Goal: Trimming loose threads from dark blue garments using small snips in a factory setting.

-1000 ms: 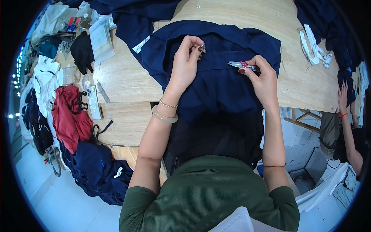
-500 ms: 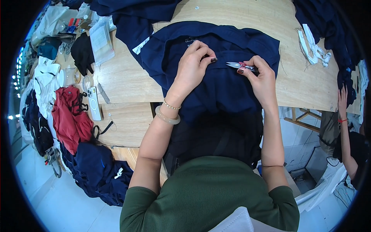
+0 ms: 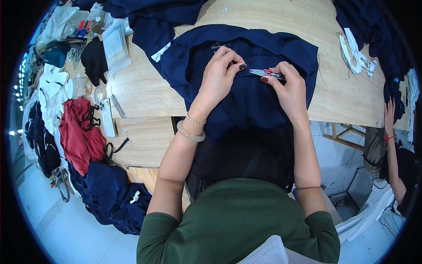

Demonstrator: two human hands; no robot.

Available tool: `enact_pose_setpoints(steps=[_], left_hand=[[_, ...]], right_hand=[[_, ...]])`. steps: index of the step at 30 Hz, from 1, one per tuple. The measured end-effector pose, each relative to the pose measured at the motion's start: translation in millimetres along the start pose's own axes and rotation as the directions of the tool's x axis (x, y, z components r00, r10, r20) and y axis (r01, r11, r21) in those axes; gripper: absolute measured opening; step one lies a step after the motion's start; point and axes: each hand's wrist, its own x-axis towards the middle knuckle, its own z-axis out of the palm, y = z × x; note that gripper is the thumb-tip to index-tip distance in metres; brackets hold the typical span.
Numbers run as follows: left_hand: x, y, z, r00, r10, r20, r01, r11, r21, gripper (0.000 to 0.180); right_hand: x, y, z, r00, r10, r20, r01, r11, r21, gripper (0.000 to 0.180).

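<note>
A navy blue garment [image 3: 259, 101] lies spread over the table edge, its neck opening facing up with a small dark label [image 3: 220, 45] inside. Over its left part, my left hand [image 3: 223, 72] pinches thumb against fingers; whatever is between the tips, perhaps a thread or a fold of cloth, is too small to make out. In my right hand [image 3: 288, 83] is a pair of small thread snips [image 3: 259, 72] with a reddish pivot. Their pointed blades aim left, a short gap from my left fingertips and just above the fabric.
Light wooden table [image 3: 149, 94] carries a phone [image 3: 106, 118], a plastic-bagged packet [image 3: 116, 48] and a red garment [image 3: 81, 134] at left. White strips [image 3: 357, 55] lie at right, near more navy cloth [image 3: 380, 39]. Another person's hand [image 3: 390, 118] rests at the far right edge.
My right hand has moved slightly left, carrying the snips closer to my left fingertips. My left hand and the garment have stayed nearly still.
</note>
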Motion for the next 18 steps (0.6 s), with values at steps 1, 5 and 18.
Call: enact_pose_setpoints(steps=[1,5,18], left_hand=[[-0.1,-0.8,-0.1,1.000,0.002,-0.003,-0.002,1.000,-0.006,0.003],[-0.9,-0.4,-0.4,1.000,0.004,0.000,-0.004,1.000,0.008,0.003],[-0.6,-0.7,-0.5,1.000,0.004,0.002,-0.004,1.000,0.005,0.003]], right_hand=[[-0.2,0.4,0.4,1.000,0.001,0.001,-0.001,1.000,0.011,0.021],[-1.3,6.9,0.5,0.998,0.055,0.017,-0.056,0.995,0.087,0.020],[-0.6,3.8,5.6,1.000,0.024,-0.002,-0.024,0.999,0.024,0.024]])
